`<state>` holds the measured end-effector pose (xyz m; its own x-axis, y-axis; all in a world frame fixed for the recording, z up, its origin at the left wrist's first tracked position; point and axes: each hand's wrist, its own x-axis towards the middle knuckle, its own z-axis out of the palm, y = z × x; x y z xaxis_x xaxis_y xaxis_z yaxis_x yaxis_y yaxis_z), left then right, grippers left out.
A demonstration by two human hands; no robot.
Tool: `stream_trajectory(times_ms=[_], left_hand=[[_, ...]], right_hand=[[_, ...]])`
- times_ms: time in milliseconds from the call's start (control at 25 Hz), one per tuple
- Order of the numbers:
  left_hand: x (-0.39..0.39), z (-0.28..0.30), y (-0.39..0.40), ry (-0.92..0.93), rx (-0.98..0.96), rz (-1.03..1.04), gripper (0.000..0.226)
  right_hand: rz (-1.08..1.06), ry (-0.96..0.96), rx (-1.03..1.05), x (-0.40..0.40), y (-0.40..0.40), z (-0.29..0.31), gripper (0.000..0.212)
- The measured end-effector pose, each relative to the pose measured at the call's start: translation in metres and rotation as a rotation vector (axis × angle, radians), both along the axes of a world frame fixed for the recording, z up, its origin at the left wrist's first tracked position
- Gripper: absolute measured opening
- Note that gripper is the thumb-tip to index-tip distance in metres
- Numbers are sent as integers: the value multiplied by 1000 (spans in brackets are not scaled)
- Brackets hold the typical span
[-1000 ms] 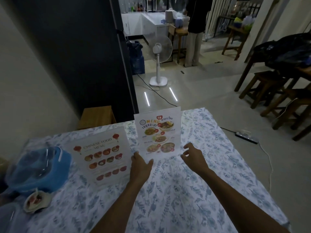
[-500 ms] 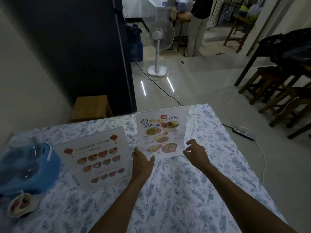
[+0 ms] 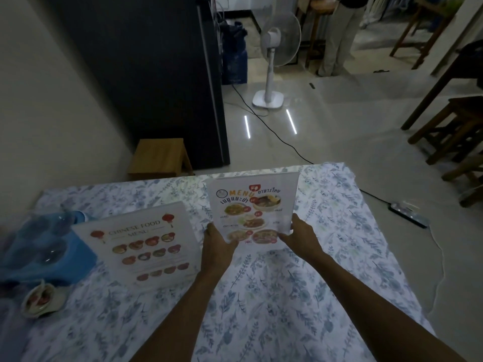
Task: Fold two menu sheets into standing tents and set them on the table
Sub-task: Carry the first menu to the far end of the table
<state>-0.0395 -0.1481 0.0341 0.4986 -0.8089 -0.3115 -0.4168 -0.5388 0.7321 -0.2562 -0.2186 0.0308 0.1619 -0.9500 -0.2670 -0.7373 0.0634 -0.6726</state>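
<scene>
Two folded menu tents stand on the floral tablecloth [image 3: 261,296]. The Thai menu tent [image 3: 254,207] is upright near the far edge, its colourful food pictures facing me. My left hand [image 3: 218,242] grips its lower left corner and my right hand [image 3: 300,235] grips its lower right edge. To the left stands the Chinese food menu tent [image 3: 142,244], leaning back, untouched by either hand.
A blue container [image 3: 39,246] with clear cups and a small dish [image 3: 41,300] sit at the table's left. Beyond the far edge are a wooden stool [image 3: 159,158], a dark cabinet [image 3: 146,74], a white floor fan [image 3: 274,61] and a power strip [image 3: 407,212]. A person stands at the back.
Both hands, hovering open beside the Thai menu tent earlier, have closed onto its lower corners. The view has tilted downward a little.
</scene>
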Motion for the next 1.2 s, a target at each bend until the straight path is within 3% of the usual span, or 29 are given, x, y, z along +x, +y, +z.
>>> stream_trajectory(times_ms=[80,280,1200], left_hand=[[0,0,-1,-36,-12,17,65],[-2,4,-10,-57,-49,32,53],[-149,15,-197,-144,-136,-278,39]], right_hand=[[27,-44,10,-2,-2,0,56],[94,-18,2,-17,-18,3,36],[2,126,-126,-199,-180,17,36]])
